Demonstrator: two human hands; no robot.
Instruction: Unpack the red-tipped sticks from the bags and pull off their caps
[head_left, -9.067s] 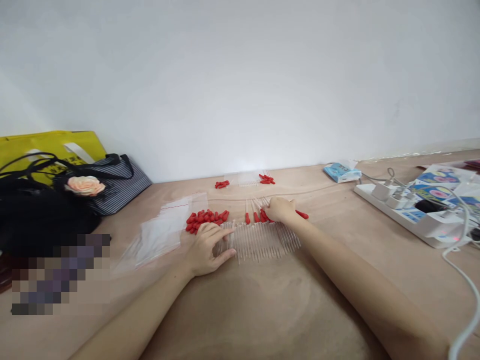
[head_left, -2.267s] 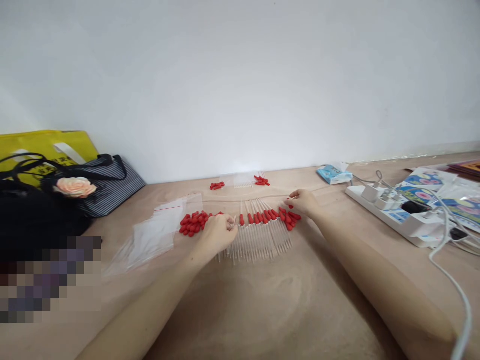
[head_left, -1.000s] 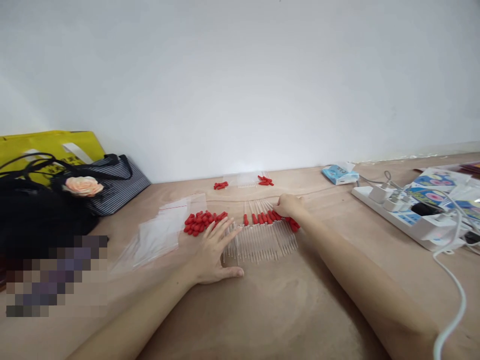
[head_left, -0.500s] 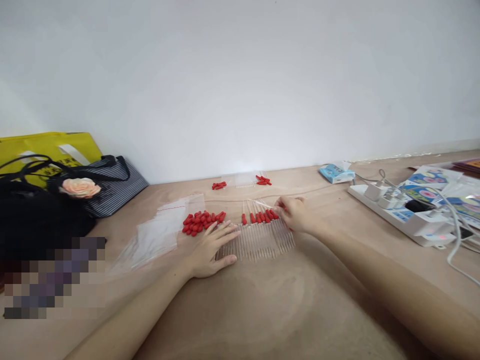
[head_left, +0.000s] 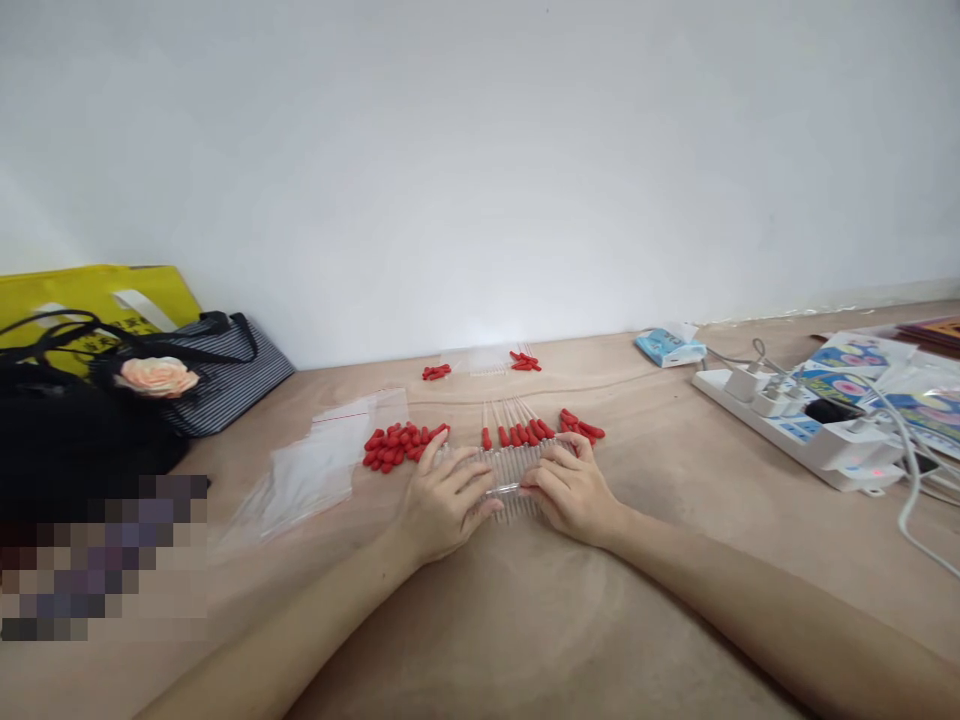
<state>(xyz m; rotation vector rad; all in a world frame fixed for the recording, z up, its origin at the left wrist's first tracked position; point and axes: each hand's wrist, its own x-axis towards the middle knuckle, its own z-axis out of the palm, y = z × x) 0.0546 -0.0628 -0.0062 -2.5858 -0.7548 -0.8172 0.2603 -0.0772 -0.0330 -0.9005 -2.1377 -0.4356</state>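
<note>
A row of clear glass dropper tubes (head_left: pixel 510 464) lies side by side in front of me. One glass tube (head_left: pixel 506 490) lies crosswise over the row, between my hands. My left hand (head_left: pixel 450 495) is closed over the row's left part, its fingertips and thumb at that tube's left end. My right hand (head_left: pixel 574 490) has its fingers curled together at the right end. Just beyond the row are several droppers with red rubber bulbs (head_left: pixel 525 434). A pile of loose red bulbs (head_left: pixel 394 445) lies beyond my left hand, and more red bulbs (head_left: pixel 581 425) beyond my right.
Clear zip bags (head_left: pixel 311 470) lie on the left of the table. Near the wall are more tubes (head_left: pixel 487 360) and red bulbs (head_left: pixel 436 372). A tissue pack (head_left: pixel 670 346) and a power strip (head_left: pixel 795 430) with cables are right; bags (head_left: pixel 232 370) stand left.
My right hand has left the red-bulbed droppers and come down toward me onto the glass tubes. My left hand has shifted right and curled. A crosswise tube now shows between them.
</note>
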